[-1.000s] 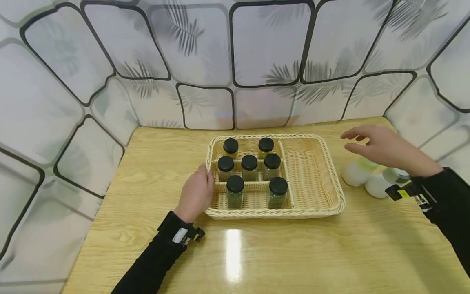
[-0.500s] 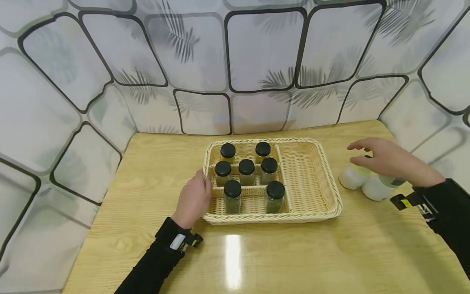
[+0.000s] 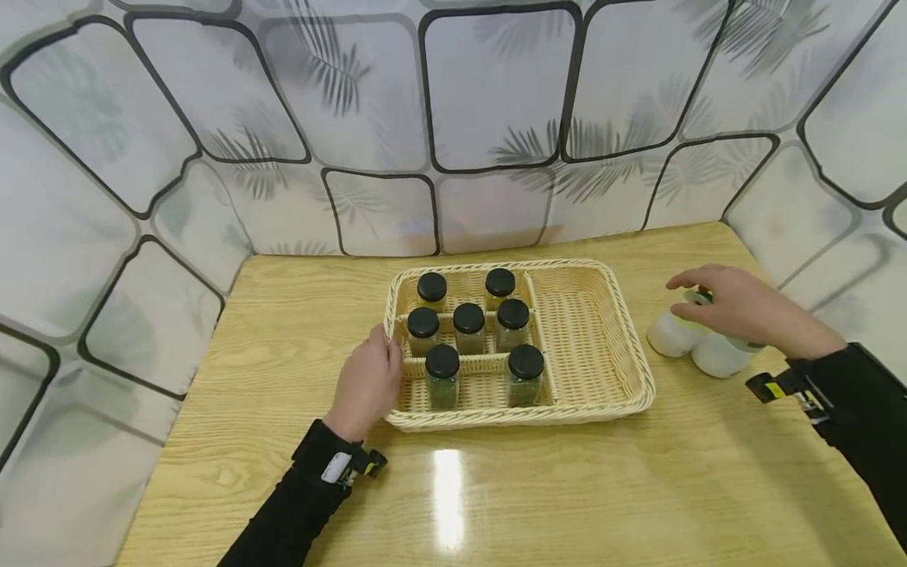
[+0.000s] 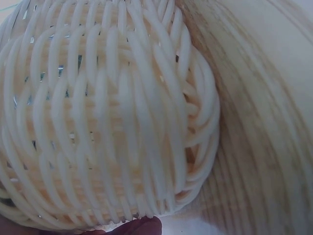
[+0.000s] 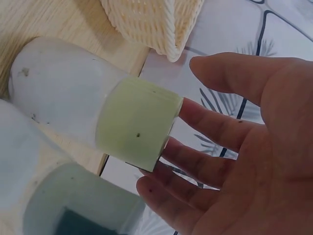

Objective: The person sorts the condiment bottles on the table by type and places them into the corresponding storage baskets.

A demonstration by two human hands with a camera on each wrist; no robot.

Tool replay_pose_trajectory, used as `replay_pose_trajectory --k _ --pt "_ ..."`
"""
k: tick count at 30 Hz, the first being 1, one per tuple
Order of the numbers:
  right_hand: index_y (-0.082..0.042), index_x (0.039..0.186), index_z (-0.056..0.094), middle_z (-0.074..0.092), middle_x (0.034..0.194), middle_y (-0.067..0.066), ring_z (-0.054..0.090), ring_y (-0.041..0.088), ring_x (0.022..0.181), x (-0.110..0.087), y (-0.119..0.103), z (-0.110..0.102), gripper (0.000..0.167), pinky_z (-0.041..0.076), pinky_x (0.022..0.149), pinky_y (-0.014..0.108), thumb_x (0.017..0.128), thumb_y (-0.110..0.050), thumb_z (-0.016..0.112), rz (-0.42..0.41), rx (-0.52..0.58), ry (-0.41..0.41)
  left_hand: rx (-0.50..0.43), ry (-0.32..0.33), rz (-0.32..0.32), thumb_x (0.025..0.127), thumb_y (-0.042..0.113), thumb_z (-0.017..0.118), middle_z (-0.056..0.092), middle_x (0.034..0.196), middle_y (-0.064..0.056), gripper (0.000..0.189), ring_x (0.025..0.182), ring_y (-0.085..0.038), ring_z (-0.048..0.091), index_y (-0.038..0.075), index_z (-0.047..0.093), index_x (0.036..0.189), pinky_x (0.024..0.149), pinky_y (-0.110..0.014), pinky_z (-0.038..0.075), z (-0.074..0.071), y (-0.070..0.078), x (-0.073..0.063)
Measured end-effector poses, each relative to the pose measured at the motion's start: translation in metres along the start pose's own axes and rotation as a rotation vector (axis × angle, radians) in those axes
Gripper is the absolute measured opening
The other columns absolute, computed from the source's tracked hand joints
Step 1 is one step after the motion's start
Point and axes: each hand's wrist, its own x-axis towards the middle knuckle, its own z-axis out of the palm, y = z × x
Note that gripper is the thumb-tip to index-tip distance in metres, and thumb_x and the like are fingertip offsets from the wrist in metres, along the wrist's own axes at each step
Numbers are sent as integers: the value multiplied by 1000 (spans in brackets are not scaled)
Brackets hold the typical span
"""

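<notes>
A cream wicker basket (image 3: 634,358) with dividers lies on the table, and several glass jars with black lids (image 3: 469,319) stand in its smaller left compartments. My left hand (image 3: 363,386) grips the basket's left side; the left wrist view shows the woven wall (image 4: 98,112) and a fingertip (image 4: 142,226) below. Right of the basket, my right hand (image 3: 740,307) hovers with relaxed fingers over two white bottles. One has a light green cap (image 5: 139,122), the other a grey-green cap (image 5: 73,198). The fingers reach beside the light green cap; whether they touch it I cannot tell.
The basket's long right compartment (image 3: 583,339) holds no jars. The wooden table (image 3: 567,488) extends in front and to the left. A patterned cloth screen (image 3: 496,94) stands along the back and both sides.
My right hand has come down a little and to the right, closer to the bottles. The left hand keeps its place on the basket. The head view has shifted slightly.
</notes>
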Motion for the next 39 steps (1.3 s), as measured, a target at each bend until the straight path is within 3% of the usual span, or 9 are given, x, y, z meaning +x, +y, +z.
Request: replay_pose_trajectory --k 8,16,39 --pt "2 132 61 54 132 35 51 52 120 -2 4 5 46 44 92 62 94 -22 70 29 -7 2 6 -8 -12 108 20 37 52 72 -11 27 59 -24 54 -2 52 111 51 -37 42 -1 1 0" --pt "3 129 62 56 128 35 51 54 118 -3 9 11 44 44 92 63 90 -13 72 5 -37 20 1 -11 -9 108 21 37 54 73 -11 29 61 -24 55 -3 53 115 53 -39 45 1 1 -1" --pt "3 130 59 52 132 36 49 53 121 -6 8 15 41 43 94 64 91 -10 68 19 -5 34 8 -6 -11 108 21 37 53 72 -10 29 60 -24 54 -2 53 114 53 -38 43 -1 1 0"
